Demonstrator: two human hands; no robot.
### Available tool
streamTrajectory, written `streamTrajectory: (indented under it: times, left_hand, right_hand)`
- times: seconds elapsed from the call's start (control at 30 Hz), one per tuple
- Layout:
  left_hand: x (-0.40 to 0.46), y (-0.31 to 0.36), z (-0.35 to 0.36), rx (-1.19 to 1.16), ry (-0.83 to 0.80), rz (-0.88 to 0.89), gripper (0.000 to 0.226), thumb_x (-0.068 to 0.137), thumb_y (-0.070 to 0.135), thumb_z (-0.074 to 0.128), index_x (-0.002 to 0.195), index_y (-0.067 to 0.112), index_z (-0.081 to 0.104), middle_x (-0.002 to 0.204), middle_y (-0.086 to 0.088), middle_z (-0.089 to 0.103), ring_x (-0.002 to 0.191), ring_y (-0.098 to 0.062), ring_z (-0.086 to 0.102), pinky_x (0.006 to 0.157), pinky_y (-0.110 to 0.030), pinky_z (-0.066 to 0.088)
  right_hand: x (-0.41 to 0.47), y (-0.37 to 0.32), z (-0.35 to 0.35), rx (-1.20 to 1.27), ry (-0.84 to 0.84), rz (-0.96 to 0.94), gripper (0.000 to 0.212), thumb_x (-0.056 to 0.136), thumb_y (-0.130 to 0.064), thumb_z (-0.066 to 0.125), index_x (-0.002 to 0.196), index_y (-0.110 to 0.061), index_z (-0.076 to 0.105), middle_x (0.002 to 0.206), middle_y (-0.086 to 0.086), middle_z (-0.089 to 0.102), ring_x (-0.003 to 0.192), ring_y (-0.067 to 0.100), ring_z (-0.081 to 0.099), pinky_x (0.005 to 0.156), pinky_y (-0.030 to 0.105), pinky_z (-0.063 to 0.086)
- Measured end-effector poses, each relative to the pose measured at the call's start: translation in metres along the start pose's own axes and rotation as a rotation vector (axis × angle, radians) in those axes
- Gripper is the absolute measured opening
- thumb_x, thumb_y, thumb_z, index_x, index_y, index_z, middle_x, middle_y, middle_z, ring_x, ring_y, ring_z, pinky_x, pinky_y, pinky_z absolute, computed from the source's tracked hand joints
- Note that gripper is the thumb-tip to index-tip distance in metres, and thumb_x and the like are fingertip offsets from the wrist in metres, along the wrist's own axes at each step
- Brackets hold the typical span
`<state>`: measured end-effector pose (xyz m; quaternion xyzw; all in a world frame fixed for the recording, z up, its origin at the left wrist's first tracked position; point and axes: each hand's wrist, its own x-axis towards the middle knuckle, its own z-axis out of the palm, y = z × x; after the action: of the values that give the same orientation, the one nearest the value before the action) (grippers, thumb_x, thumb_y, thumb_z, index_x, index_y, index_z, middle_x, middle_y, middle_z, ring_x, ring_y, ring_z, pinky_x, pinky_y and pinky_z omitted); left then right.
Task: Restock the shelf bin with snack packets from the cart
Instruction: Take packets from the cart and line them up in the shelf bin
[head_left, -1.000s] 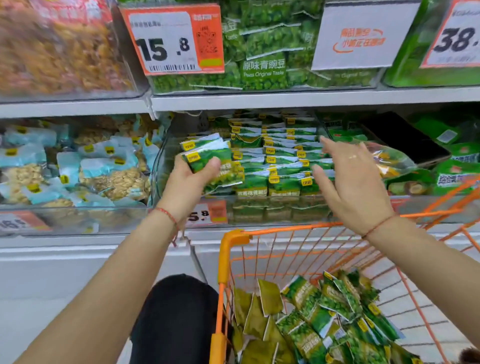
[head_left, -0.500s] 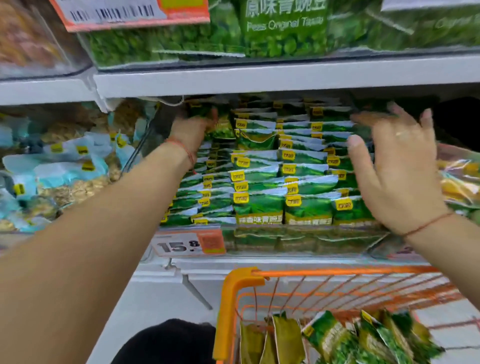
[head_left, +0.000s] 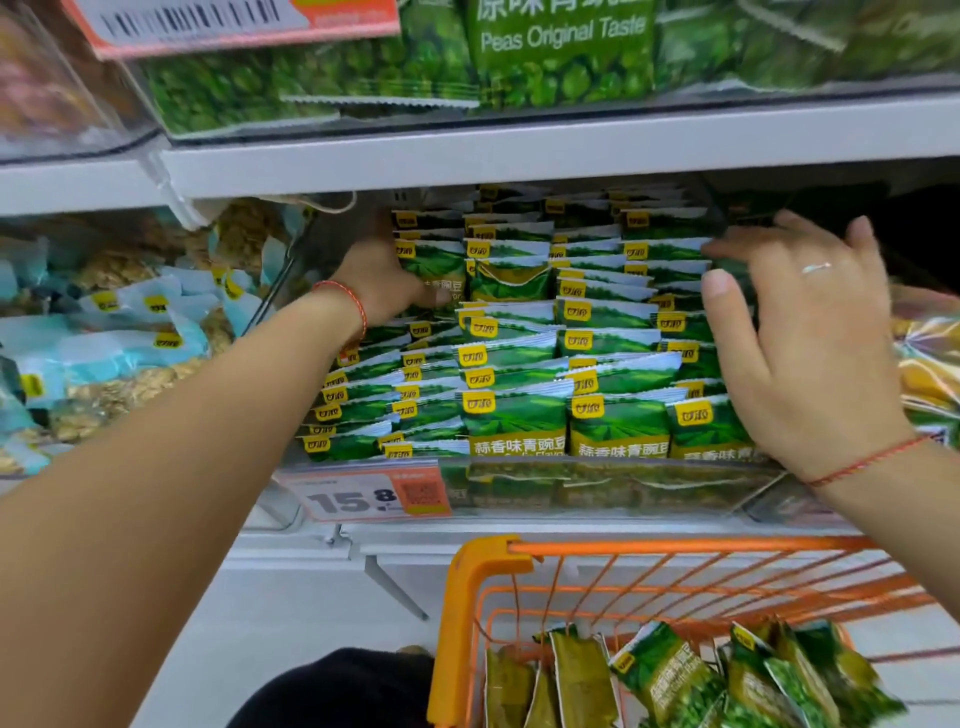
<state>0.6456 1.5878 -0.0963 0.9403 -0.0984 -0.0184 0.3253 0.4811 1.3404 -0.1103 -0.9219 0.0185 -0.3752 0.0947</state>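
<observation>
While both arms reach up to the middle shelf, the left hand sits deep at the back left corner of the clear shelf bin, thumb curled across the face of a green snack packet standing in the rear of the left row. Fingers go behind the packet and are hidden; the grip reads as a pinch on that packet, possibly more than one.

Right hand is at the bin's right edge, fingers straight and spread, fingertips laid against the ends of the upper packets, thumb out toward the middle rows. It holds nothing. A ring shows on one finger; a red string bracelet circles that wrist, and another red string circles the left wrist.

Bin contents: green pea packets with yellow corner tags, stacked in overlapping rows that climb toward the back, nearly filling it. An orange price label reading 15.8 hangs on the front left corner of the bin.

Orange wire cart stands directly below the shelf edge, with loose green packets lying in its basket.

Left neighbour bin holds pale blue packets. Upper shelf carries larger green bags marked "Peas Original Taste".
</observation>
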Motion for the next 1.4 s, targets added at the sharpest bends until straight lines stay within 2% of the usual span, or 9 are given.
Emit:
streamTrajectory:
  times: [0.2,0.37,0.47,0.7,0.9,1.03,1.17,1.27,1.4]
  left_hand:
    - [0.013,-0.004,0.004,-0.203,-0.001,-0.026,0.090,0.073,0.025,0.081,0.144,0.012,0.029,0.143,-0.004,0.042,0.131,-0.022,0.040,0.110,-0.029,0.031]
    - [0.018,0.001,0.000,-0.026,-0.082,-0.110,0.102,0.070,0.037,0.081,0.147,0.005,0.023,0.149,-0.011,0.036,0.134,-0.027,0.037,0.111,-0.032,0.031]
    - [0.012,0.016,0.002,0.142,-0.063,-0.129,0.080,0.084,0.040,0.068,0.140,-0.004,0.032,0.145,-0.017,0.040,0.131,-0.031,0.041,0.103,-0.030,0.034]
    - [0.016,0.020,0.001,0.201,0.037,0.108,0.085,0.079,0.018,0.076,0.147,0.011,0.026,0.147,-0.011,0.034,0.134,-0.029,0.035,0.106,-0.027,0.030]
    - [0.021,0.018,-0.003,0.195,-0.150,0.016,0.094,0.080,0.021,0.076,0.152,0.016,0.016,0.156,-0.006,0.023,0.140,-0.026,0.027,0.107,-0.026,0.028]
    - [0.008,0.010,0.000,0.168,0.021,0.035,0.103,0.076,0.032,0.078,0.151,0.015,0.009,0.153,-0.009,0.028,0.137,-0.028,0.032,0.108,-0.029,0.029]
    - [-0.010,0.007,0.017,0.013,0.222,0.059,0.085,0.087,0.016,0.067,0.152,0.022,0.012,0.140,-0.016,0.047,0.119,-0.036,0.051,0.098,-0.037,0.043]
    - [-0.014,0.013,0.028,-0.127,0.224,-0.046,0.068,0.096,0.007,0.042,0.152,0.030,0.011,0.123,-0.018,0.055,0.099,-0.037,0.059,0.079,-0.036,0.046]
    - [-0.003,0.013,0.024,0.044,0.125,-0.035,0.051,0.103,0.018,0.027,0.152,0.027,0.014,0.122,-0.023,0.056,0.102,-0.038,0.057,0.074,-0.033,0.039]
  right_hand:
    - [0.000,0.000,0.000,-0.041,-0.020,0.000,0.047,0.099,-0.036,0.028,0.111,-0.005,0.061,0.114,0.016,0.062,0.122,0.035,0.047,0.113,0.043,0.014]
    - [0.001,0.000,-0.001,-0.061,-0.024,0.000,0.046,0.099,-0.035,0.028,0.111,-0.005,0.061,0.111,0.017,0.061,0.116,0.036,0.049,0.113,0.043,0.015]
    - [0.001,-0.001,-0.001,-0.071,-0.025,0.004,0.045,0.099,-0.034,0.029,0.110,-0.005,0.061,0.110,0.018,0.061,0.115,0.036,0.049,0.113,0.043,0.015]
    - [0.000,-0.002,0.000,-0.086,-0.008,0.003,0.043,0.099,-0.033,0.030,0.107,-0.004,0.061,0.107,0.018,0.060,0.109,0.036,0.048,0.114,0.044,0.014]
    - [0.000,-0.002,0.001,-0.101,-0.017,0.000,0.043,0.100,-0.034,0.030,0.107,-0.005,0.062,0.108,0.017,0.061,0.109,0.037,0.049,0.114,0.043,0.012]
    - [0.000,-0.001,0.001,-0.117,-0.025,-0.001,0.045,0.100,-0.035,0.029,0.107,-0.005,0.062,0.109,0.016,0.061,0.109,0.037,0.049,0.114,0.043,0.012]
    - [-0.001,0.000,0.001,-0.123,-0.030,-0.005,0.047,0.100,-0.036,0.027,0.107,-0.005,0.062,0.110,0.016,0.061,0.110,0.037,0.049,0.115,0.043,0.011]
    - [-0.001,0.000,0.001,-0.119,-0.028,-0.009,0.046,0.100,-0.036,0.027,0.107,-0.006,0.062,0.110,0.016,0.061,0.111,0.037,0.049,0.115,0.043,0.010]
    - [-0.002,0.001,0.002,-0.112,-0.014,-0.020,0.044,0.100,-0.035,0.029,0.106,-0.006,0.062,0.110,0.016,0.061,0.110,0.036,0.048,0.115,0.043,0.011]
